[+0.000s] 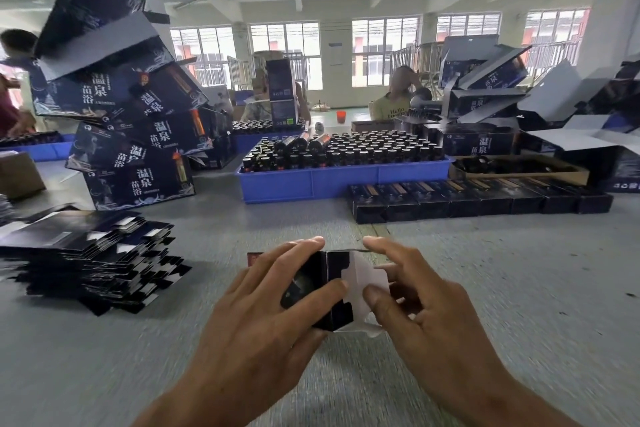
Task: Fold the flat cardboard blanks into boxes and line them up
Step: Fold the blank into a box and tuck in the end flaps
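Both hands grip a small dark cardboard box (320, 291) over the grey worktop (519, 288), left hand (273, 302) steadying it so right hand (408, 291) can fold its white end flaps

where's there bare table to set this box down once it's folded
Bare grey table lies right of the right hand, below the row of folded boxes. Crowded left: the stack of flat blanks. Behind: the blue bottle tray.
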### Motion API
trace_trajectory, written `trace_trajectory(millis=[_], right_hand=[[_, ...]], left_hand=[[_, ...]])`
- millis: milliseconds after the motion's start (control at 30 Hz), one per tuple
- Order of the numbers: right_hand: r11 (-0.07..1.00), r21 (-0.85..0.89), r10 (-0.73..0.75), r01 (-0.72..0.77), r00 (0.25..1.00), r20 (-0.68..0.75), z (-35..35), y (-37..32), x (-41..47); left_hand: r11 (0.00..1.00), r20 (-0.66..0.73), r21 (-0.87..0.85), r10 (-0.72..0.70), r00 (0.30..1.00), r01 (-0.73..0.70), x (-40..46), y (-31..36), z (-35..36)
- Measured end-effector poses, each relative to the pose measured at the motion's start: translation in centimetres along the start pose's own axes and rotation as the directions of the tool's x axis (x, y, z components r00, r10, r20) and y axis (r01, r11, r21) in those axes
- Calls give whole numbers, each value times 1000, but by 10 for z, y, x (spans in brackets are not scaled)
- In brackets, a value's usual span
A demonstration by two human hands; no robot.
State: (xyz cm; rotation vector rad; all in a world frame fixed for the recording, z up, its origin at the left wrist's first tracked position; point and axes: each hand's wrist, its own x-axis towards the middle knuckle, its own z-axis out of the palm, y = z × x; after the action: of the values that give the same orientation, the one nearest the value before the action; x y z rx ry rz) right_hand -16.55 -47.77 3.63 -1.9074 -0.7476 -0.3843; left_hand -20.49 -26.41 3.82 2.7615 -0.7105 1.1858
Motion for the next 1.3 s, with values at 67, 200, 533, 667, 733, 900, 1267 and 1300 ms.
trace_trajectory(millis=[67, 200, 533, 667, 733, 900, 1267, 1300], right_hand=[[999, -27, -24, 24, 1000, 3, 1, 0, 0], [994, -90, -57, 56, 998, -12, 1, 3, 0], [995, -97, -20, 35, 988, 154, -3, 3, 3], [988, -149, -5, 45, 965, 261, -3, 2, 2], [991, -117, -46, 71, 978, 202, -3, 2, 3], [993, -95, -62, 66, 997, 40, -1, 1, 3], [999, -40, -11, 10, 1000, -14, 1, 0, 2], [1000, -22, -2, 2, 1000, 5, 0, 1, 2]], left_hand=[[1000, -1, -5, -6, 1000, 6, 0, 0, -1], [1000, -21, 2, 3, 1000, -3, 2, 3, -1], [998, 16, 23, -59, 998, 59, 1, 0, 3], [996, 12, -15, -92, 996, 92, 0, -4, 2], [997, -8, -3, -71, 997, 71, 0, -3, 2], [1000, -35, -1, -19, 999, 19, 1, 3, 4], [997, -16, 57, 44, 999, -43, 0, 0, 6], [998, -13, 56, 29, 999, -28, 0, -1, 7]])
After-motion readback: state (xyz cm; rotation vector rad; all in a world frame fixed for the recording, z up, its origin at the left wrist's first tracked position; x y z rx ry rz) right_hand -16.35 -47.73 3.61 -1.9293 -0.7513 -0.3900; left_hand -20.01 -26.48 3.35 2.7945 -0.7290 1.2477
